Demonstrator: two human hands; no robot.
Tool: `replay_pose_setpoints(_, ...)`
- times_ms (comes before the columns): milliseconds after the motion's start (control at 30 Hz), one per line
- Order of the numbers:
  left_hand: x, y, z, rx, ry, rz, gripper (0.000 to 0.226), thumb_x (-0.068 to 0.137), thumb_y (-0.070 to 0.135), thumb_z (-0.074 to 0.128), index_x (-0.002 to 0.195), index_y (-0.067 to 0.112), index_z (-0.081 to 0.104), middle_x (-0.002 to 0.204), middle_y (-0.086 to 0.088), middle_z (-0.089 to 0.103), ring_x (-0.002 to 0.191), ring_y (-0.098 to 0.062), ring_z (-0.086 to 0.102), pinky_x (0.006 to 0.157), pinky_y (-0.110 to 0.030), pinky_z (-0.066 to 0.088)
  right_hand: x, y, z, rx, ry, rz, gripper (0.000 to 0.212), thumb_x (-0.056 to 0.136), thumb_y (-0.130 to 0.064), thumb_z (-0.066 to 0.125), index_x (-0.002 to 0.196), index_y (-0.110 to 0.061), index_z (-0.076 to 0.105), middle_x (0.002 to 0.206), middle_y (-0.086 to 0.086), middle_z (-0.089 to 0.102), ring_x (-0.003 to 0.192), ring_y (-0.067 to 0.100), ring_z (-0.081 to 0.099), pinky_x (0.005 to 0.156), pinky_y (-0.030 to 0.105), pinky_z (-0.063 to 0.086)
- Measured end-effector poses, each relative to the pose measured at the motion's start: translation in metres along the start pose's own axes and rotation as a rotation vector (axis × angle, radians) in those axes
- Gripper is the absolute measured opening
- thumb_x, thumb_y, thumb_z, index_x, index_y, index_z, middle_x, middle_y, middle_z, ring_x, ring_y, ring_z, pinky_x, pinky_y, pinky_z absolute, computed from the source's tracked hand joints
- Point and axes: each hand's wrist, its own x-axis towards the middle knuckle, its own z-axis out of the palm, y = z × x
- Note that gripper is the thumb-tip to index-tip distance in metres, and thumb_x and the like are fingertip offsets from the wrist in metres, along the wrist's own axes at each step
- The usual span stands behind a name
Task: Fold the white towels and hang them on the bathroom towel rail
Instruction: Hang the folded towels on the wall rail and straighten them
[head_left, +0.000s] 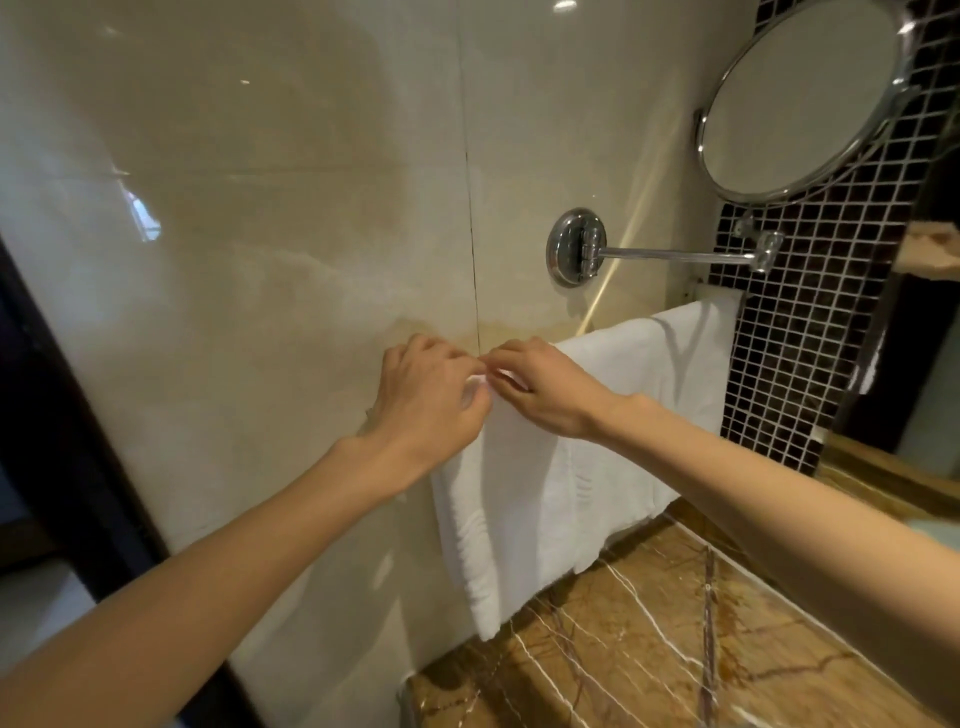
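Together, left hand (431, 400) and right hand (545, 389) pinch the towel (545, 509); it hangs below.

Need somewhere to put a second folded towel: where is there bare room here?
The counter is bare from under the hanging towel to its near edge. The wall left of the left hand is bare too. Crowded: the towel, pinched by the left hand and right hand, spans to the mosaic, under the mirror arm.
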Motion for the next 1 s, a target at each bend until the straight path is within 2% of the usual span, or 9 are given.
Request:
replay_pose_setpoints(100, -0.019, 0.012, -0.001, -0.120, 0.164, 0.086, 0.027, 0.079, 0.029, 0.052, 0.090, 0.018, 0.075, 0.096, -0.003, 0.070, 0.093, -0.031, 0.057, 0.082, -0.042, 0.042, -0.005, -0.003, 0.001, -0.023, 0.032, -0.032, 0.025, 0.095, -0.021, 0.052, 0.117, -0.014, 0.064, 0.105, 0.007, 0.067, 0.097, 0.023, 0.058, 0.087, 0.041, 0.041)
replay_pose_setpoints(200, -0.041, 0.020, 0.004, -0.262, 0.225, 0.172, 0.021, 0.080, 0.019, 0.056, 0.088, 0.008, 0.072, 0.090, -0.008, 0.068, 0.087, -0.029, 0.059, 0.080, -0.041, 0.045, -0.008, -0.006, 0.003, -0.032, 0.063, -0.033, 0.028, 0.095, -0.020, 0.054, 0.118, -0.009, 0.064, 0.113, 0.011, 0.066, 0.103, 0.027, 0.058, 0.091, 0.038, 0.040)
replay_pose_setpoints(400, -0.102, 0.019, 0.038, -0.521, 0.064, 0.123, 0.020, 0.085, 0.019, 0.052, 0.088, 0.006, 0.066, 0.076, -0.003, 0.060, 0.067, -0.016, 0.056, 0.061, -0.033, 0.049, -0.006, -0.014, 0.007, -0.032, 0.124, -0.054, 0.030, 0.097, -0.019, 0.051, 0.122, -0.008, 0.062, 0.118, 0.012, 0.066, 0.105, 0.026, 0.058, 0.086, 0.023, 0.033)
replay_pose_setpoints(500, -0.140, 0.007, 0.074, -0.643, -0.060, -0.100, 0.017, 0.086, 0.028, 0.053, 0.083, 0.013, 0.061, 0.071, 0.002, 0.054, 0.063, -0.016, 0.052, 0.056, -0.040, 0.048, -0.005, -0.016, 0.014, -0.031, 0.131, -0.044, 0.030, 0.096, -0.018, 0.052, 0.121, -0.008, 0.064, 0.115, 0.012, 0.066, 0.103, 0.029, 0.059, 0.087, 0.030, 0.038)
replay_pose_setpoints(600, -0.178, -0.008, 0.116, -0.622, -0.149, -0.417, 0.021, 0.086, 0.040, 0.061, 0.097, 0.023, 0.054, 0.083, 0.010, 0.053, 0.076, -0.007, 0.052, 0.068, -0.032, 0.048, -0.005, -0.017, 0.018, -0.036, 0.170, -0.030, 0.029, 0.096, -0.017, 0.051, 0.119, -0.008, 0.065, 0.111, 0.012, 0.068, 0.099, 0.030, 0.061, 0.085, 0.035, 0.042)
replay_pose_setpoints(667, -0.197, -0.015, 0.142, -0.566, -0.240, -0.575, 0.047, 0.081, 0.048, 0.066, 0.116, 0.022, 0.049, 0.102, 0.011, 0.050, 0.094, -0.008, 0.053, 0.086, -0.031, 0.048, -0.006, -0.019, 0.019, -0.058, 0.182, -0.039, 0.030, 0.096, -0.017, 0.048, 0.120, -0.009, 0.065, 0.110, 0.011, 0.068, 0.098, 0.028, 0.061, 0.083, 0.036, 0.045)
replay_pose_setpoints(733, -0.208, -0.018, 0.164, -0.573, -0.310, -0.627, 0.063, 0.076, 0.051, 0.069, 0.125, 0.019, 0.047, 0.122, 0.006, 0.044, 0.114, -0.013, 0.049, 0.101, -0.034, 0.042, -0.006, -0.020, 0.019, -0.073, 0.184, -0.053, 0.031, 0.097, -0.018, 0.046, 0.120, -0.009, 0.065, 0.110, 0.011, 0.069, 0.098, 0.030, 0.062, 0.082, 0.042, 0.046)
replay_pose_setpoints(833, -0.214, -0.016, 0.191, -0.622, -0.402, -0.660, 0.062, 0.074, 0.050, 0.073, 0.123, 0.018, 0.053, 0.144, -0.002, 0.031, 0.133, -0.020, 0.035, 0.109, -0.029, 0.026, -0.006, -0.019, 0.018, -0.072, 0.180, -0.059, 0.032, 0.097, -0.018, 0.046, 0.121, -0.009, 0.065, 0.110, 0.011, 0.069, 0.098, 0.031, 0.062, 0.080, 0.045, 0.047)
replay_pose_setpoints(1000, -0.213, -0.013, 0.216, -0.626, -0.378, -0.693, 0.038, 0.079, 0.042, 0.072, 0.106, 0.016, 0.068, 0.129, -0.010, 0.049, 0.115, -0.023, 0.050, 0.098, -0.029, 0.038, -0.004, -0.018, 0.015, -0.056, 0.153, -0.032, 0.033, 0.097, -0.021, 0.046, 0.122, -0.013, 0.065, 0.111, 0.009, 0.069, 0.101, 0.031, 0.063, 0.082, 0.045, 0.047)
